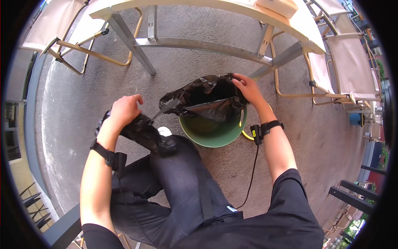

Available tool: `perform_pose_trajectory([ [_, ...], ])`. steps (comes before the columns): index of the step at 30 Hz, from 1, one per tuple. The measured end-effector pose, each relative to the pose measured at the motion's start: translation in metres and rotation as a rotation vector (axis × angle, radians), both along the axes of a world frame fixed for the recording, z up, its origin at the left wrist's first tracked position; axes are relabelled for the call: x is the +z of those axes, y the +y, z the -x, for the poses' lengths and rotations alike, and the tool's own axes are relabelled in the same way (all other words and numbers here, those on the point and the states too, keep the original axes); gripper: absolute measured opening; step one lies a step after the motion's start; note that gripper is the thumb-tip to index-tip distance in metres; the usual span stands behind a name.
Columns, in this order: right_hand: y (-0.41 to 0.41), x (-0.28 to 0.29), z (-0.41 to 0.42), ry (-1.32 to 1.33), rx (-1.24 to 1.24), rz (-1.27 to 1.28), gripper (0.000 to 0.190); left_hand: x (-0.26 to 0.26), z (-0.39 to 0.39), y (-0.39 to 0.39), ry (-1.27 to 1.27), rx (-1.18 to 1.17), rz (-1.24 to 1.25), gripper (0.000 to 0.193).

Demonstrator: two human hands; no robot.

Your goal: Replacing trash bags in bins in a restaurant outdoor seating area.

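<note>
A black plastic bag (pixel 214 107) lies with its mouth spread wide over the back part of a green bucket (pixel 208 135). The bucket's front rim and inner wall show bare. My right hand (pixel 248 90) pinches the bag's edge at the upper right, thumb and fingers on the plastic. My left hand (pixel 124 109) is closed on a crumpled bundle of black plastic (pixel 149 133), which hangs across to my knee. A thin dark strip (pixel 166 109) stretches between that bundle and the bag. Folds hide the bag's lower part.
A wooden-topped table (pixel 199 4) with metal legs stands in front. Folding chairs with pale fabric flank it, one on the left (pixel 53 25) and others on the right (pixel 351 65). A yellow bucket handle (pixel 247 135) sticks out on the right. Dark cables hang from my wrist straps.
</note>
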State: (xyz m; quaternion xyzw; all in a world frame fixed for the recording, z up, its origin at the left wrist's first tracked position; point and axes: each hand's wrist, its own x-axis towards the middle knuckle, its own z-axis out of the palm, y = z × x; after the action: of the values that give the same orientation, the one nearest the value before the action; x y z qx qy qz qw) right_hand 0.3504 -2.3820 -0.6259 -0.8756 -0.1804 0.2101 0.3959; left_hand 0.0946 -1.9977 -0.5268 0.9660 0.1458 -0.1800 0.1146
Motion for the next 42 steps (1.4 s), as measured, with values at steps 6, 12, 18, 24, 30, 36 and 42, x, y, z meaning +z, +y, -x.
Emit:
perform_pose_trajectory([
  [6, 0.011, 0.000, -0.020, 0.238, 0.090, 0.082, 0.067, 0.039, -0.013, -0.060, -0.166, -0.379, 0.018, 0.054],
  [12, 0.005, -0.013, -0.015, 0.617, -0.070, -0.005, 0.069, -0.014, -0.014, -0.117, -0.271, -0.148, 0.227, 0.057],
  [18, -0.044, -0.021, 0.025, 0.167, -0.134, -0.358, 0.039, -0.037, -0.001, -0.121, -0.202, -0.040, 0.271, 0.034],
  [24, -0.076, 0.004, 0.092, -0.145, -0.136, -0.409, 0.017, -0.047, 0.010, -0.095, -0.341, -0.258, 0.127, 0.015],
  [30, -0.100, 0.023, 0.129, -0.635, 0.239, -0.132, 0.021, -0.044, 0.014, -0.095, -0.225, -0.482, 0.061, 0.018],
  [36, -0.117, 0.013, 0.173, -0.848, 0.354, -0.079, 0.029, -0.046, 0.017, -0.096, -0.149, -0.659, 0.013, 0.018],
  [42, -0.120, 0.003, 0.185, -0.821, 0.378, -0.027, 0.030, -0.037, 0.018, -0.109, -0.277, -0.490, 0.072, 0.023],
])
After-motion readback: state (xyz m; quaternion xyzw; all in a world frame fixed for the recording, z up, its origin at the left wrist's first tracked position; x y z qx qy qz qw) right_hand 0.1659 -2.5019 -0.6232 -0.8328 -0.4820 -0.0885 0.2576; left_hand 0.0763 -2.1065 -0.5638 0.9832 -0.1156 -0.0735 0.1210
